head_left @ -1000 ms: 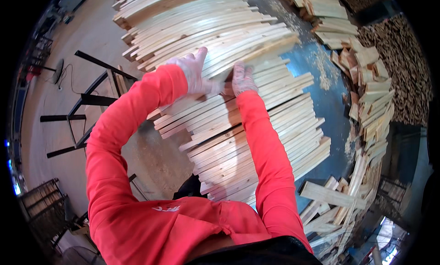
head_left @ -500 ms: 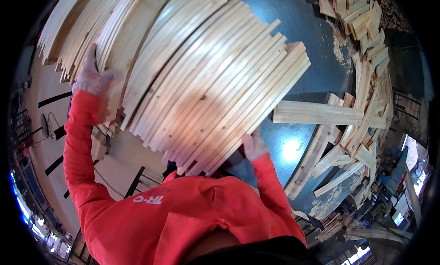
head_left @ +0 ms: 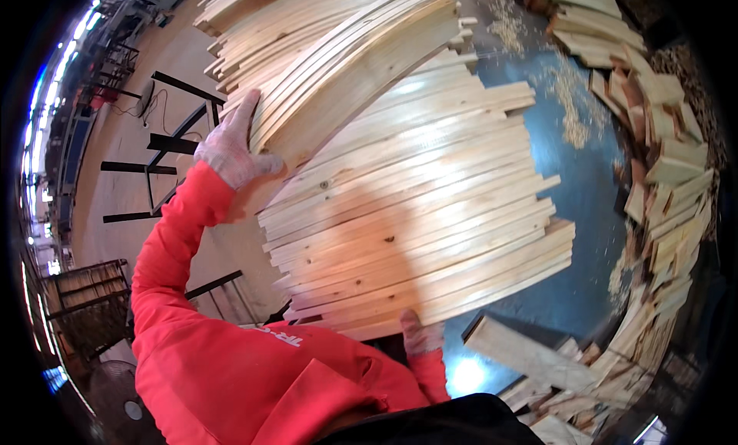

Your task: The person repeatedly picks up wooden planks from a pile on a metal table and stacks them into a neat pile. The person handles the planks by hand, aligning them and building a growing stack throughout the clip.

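My left hand [head_left: 237,143], in a pale work glove, is wrapped round the near end of a bundle of wooden boards [head_left: 338,72]. Its thumb lies along the broad face of the nearest board, fingers on the far side. These boards stand on edge, side by side. Beside them a wide layer of wooden slats [head_left: 415,206] lies flat with uneven ends; several have dark knots. My right hand [head_left: 420,333], also gloved, holds the near edge of this layer. Its thumb rests against the edge slat; its other fingers are partly hidden.
A dark, shiny tabletop [head_left: 580,191] with sawdust [head_left: 573,114] extends to the right. Offcuts [head_left: 669,214] are heaped along its right rim, and a loose board [head_left: 530,356] lies at the near right. Black metal frames [head_left: 165,164] stand on the floor at the left.
The view has turned, so the slats run more sideways and the floor at left shows more. Both hands keep their places on the wood; the right thumb now shows at the layer's near edge.
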`<state>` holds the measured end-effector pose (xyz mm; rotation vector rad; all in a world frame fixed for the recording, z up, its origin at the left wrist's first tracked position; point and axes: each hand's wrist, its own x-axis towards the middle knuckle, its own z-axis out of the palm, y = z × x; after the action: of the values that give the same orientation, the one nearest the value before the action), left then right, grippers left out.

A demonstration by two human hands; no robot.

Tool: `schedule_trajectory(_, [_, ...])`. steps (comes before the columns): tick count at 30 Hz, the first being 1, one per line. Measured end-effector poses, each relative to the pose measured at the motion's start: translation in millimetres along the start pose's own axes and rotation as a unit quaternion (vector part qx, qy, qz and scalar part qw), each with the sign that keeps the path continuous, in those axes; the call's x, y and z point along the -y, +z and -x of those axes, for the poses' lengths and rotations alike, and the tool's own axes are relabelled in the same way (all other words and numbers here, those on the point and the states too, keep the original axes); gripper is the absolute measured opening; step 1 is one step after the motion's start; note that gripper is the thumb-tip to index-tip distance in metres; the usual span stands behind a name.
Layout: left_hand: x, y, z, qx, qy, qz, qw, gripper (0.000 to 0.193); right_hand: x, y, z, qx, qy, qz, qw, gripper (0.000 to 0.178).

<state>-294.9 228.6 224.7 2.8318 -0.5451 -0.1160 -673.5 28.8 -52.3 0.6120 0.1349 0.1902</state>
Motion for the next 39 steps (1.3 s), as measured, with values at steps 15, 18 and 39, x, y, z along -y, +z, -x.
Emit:
schedule_trajectory(15, [52.9, -14.0, -62.4, -0.005, -0.06, 0.283, 0.957, 0.113, -16.4, 91.3, -151.9, -0.22, -0.226, 0.88, 0.354, 0.039])
schedule_trajectory(18, [57.6, -14.5, -78.5, 0.015, -0.021, 0.328, 0.944, 0.113, -15.8, 94.2, -191.4, -0.163, -0.317, 0.839, 0.411, 0.039])
schedule_trajectory(39, [86.5, 38.5, -155.6, 0.053, 0.109, -0.199, 0.972, 0.11, 32.0, 191.0, -51.0, -0.735, -0.433, 0.512, -0.094, 0.111])
